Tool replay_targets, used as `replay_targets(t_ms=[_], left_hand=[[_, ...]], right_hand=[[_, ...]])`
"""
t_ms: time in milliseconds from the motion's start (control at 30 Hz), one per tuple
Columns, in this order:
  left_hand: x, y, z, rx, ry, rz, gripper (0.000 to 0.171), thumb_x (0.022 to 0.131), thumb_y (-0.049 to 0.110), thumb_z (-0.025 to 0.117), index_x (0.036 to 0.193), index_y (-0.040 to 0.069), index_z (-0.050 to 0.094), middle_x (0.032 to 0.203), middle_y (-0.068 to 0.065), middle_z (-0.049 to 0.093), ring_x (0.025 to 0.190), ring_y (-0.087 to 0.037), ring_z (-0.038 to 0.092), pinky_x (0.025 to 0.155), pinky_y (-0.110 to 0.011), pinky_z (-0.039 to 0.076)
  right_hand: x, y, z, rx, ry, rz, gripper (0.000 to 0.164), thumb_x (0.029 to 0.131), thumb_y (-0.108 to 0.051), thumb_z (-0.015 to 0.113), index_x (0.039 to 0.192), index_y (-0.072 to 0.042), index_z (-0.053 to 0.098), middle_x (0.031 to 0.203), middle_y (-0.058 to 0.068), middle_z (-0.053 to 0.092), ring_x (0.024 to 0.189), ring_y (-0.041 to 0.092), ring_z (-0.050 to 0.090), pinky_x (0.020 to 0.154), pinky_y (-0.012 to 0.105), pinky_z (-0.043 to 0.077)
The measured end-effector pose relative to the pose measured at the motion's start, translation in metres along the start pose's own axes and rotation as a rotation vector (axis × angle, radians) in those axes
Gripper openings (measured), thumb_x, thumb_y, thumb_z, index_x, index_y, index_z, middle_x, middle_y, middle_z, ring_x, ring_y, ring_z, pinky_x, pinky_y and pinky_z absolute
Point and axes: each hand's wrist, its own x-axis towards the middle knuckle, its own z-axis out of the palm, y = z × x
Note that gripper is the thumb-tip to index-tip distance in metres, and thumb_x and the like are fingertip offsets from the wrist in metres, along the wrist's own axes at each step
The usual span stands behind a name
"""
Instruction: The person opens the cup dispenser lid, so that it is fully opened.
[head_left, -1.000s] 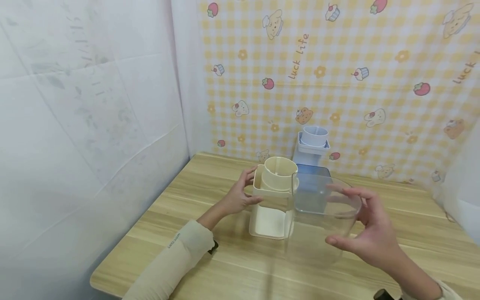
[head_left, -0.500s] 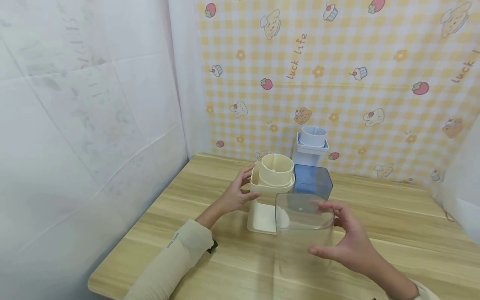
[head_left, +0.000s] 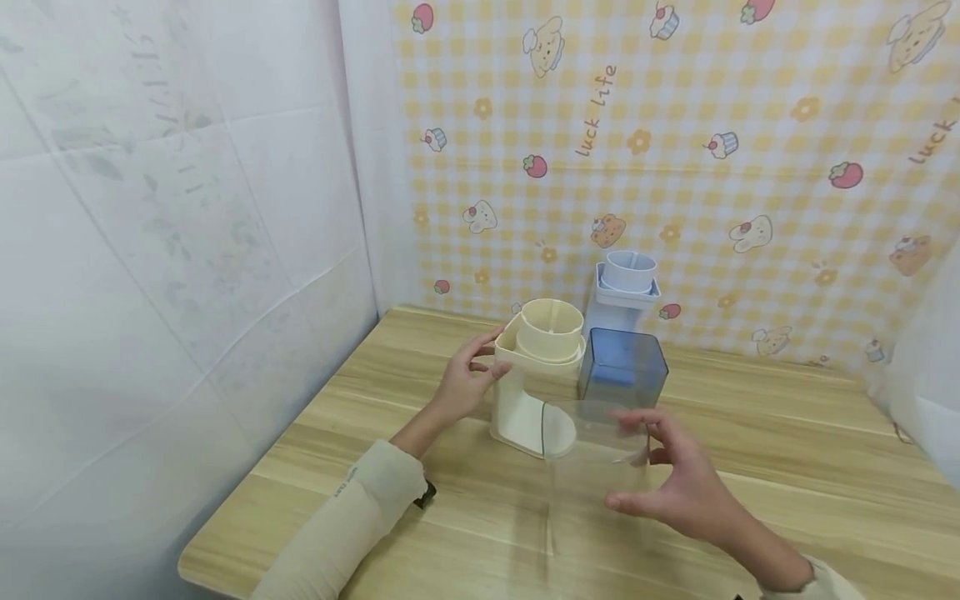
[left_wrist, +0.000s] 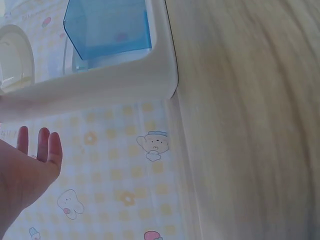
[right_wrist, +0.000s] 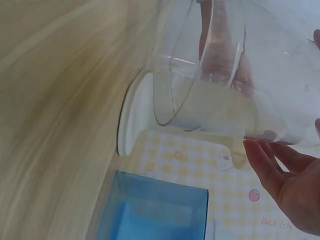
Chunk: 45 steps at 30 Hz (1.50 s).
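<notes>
My left hand (head_left: 462, 387) holds the upper tray of a cream plastic stand (head_left: 506, 404), thumb in front and fingers on its left side. A round cup sits in that tray; a flat base reaches out below toward the right. In the left wrist view, the hand (left_wrist: 30, 167) shows several loosely bent fingers just off the stand (left_wrist: 140, 77). My right hand (head_left: 678, 479) grips a clear, open-topped plastic container (head_left: 592, 471) by its right side. The container overlaps the base's end in the head view. The right wrist view has the clear container (right_wrist: 225, 105) beside the cream base (right_wrist: 135, 117).
Behind the cream stand are a translucent blue container (head_left: 630, 362) and a light blue stand (head_left: 626, 292) with a round cup on top. All stand on a wood-grain table (head_left: 787, 450). A patterned cloth (head_left: 690, 183) hangs along the back, a white curtain (head_left: 247, 250) at left.
My right hand has brought the clear container left and down to the cream stand's base. My left hand has turned the stand, so its base now points more to the right.
</notes>
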Motion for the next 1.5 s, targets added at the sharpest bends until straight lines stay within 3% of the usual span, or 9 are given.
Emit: replay_targets(t_ms=[167,367,600,800,933,1067,1267,1400,1500], left_hand=[[0.001,-0.002,-0.003,0.012,-0.007,-0.003,0.051,0.102,0.016,0.056,0.150,0.011,0.041,0.139,-0.013,0.051,0.118,-0.031,0.053,0.088,-0.038,0.051],[0.009,-0.003,-0.006,-0.060,-0.028,-0.062,0.049,0.106,0.006,0.043,0.153,0.010,0.034,0.138,-0.021,0.049,0.118,-0.037,0.054,0.090,-0.046,0.052],[0.022,-0.008,-0.009,-0.069,-0.031,-0.139,0.049,0.106,0.005,0.040,0.154,0.012,0.034,0.136,-0.020,0.051,0.114,-0.032,0.050,0.092,-0.044,0.048],[0.021,-0.010,-0.007,-0.126,0.147,-0.149,0.049,0.103,0.005,0.050,0.151,0.012,0.039,0.140,-0.019,0.046,0.114,-0.034,0.047,0.091,-0.050,0.046],[0.016,-0.004,-0.003,-0.042,0.252,-0.079,0.043,0.096,-0.001,0.056,0.138,0.007,0.053,0.136,-0.015,0.051,0.116,-0.035,0.048,0.087,-0.045,0.036],[0.012,0.002,0.002,0.024,0.292,-0.026,0.045,0.089,-0.003,0.061,0.132,0.007,0.061,0.134,-0.011,0.051,0.117,-0.035,0.047,0.090,-0.047,0.032],[0.014,0.006,0.008,0.051,0.238,0.024,0.053,0.088,0.007,0.067,0.139,0.004,0.055,0.141,-0.013,0.047,0.121,-0.034,0.048,0.103,-0.051,0.039],[0.015,0.011,0.011,0.127,0.201,-0.011,0.064,0.088,0.027,0.073,0.145,0.008,0.049,0.149,-0.008,0.043,0.125,-0.031,0.048,0.109,-0.061,0.019],[0.016,0.015,0.014,0.163,0.189,-0.042,0.072,0.087,0.040,0.074,0.146,0.011,0.048,0.153,-0.004,0.041,0.126,-0.030,0.048,0.104,-0.069,0.007]], right_hand=[[-0.004,0.002,0.004,0.006,-0.027,0.034,0.083,0.055,-0.007,0.097,0.125,-0.004,0.053,0.127,-0.003,0.062,0.106,0.007,0.058,0.064,0.029,0.055],[-0.007,0.005,0.008,0.011,-0.058,0.050,0.079,0.058,-0.012,0.097,0.123,-0.005,0.052,0.125,0.004,0.063,0.106,0.009,0.058,0.065,0.029,0.056],[-0.010,0.009,0.014,0.011,-0.070,0.070,0.076,0.060,-0.015,0.097,0.121,-0.004,0.052,0.128,-0.005,0.062,0.103,0.013,0.058,0.064,0.029,0.055],[-0.009,0.011,0.019,0.028,-0.077,0.075,0.074,0.061,-0.016,0.096,0.120,-0.004,0.052,0.128,-0.004,0.063,0.102,0.014,0.058,0.064,0.029,0.055],[-0.006,0.011,0.019,0.002,-0.083,0.057,0.076,0.061,-0.017,0.096,0.120,-0.003,0.052,0.128,-0.002,0.063,0.103,0.013,0.057,0.065,0.029,0.055],[-0.004,0.012,0.019,-0.028,-0.091,0.071,0.076,0.061,-0.023,0.097,0.122,-0.010,0.052,0.129,-0.001,0.062,0.105,0.014,0.057,0.067,0.031,0.056],[-0.005,0.015,0.018,-0.051,-0.079,0.088,0.076,0.061,-0.023,0.097,0.121,-0.011,0.052,0.128,0.002,0.063,0.108,0.010,0.056,0.068,0.030,0.056],[-0.006,0.016,0.020,-0.059,-0.070,0.090,0.075,0.061,-0.024,0.097,0.120,-0.010,0.052,0.125,0.006,0.064,0.110,0.009,0.056,0.069,0.031,0.056],[-0.006,0.016,0.021,-0.069,-0.068,0.081,0.075,0.060,-0.025,0.097,0.119,-0.010,0.053,0.125,0.008,0.064,0.115,0.011,0.056,0.070,0.031,0.057]])
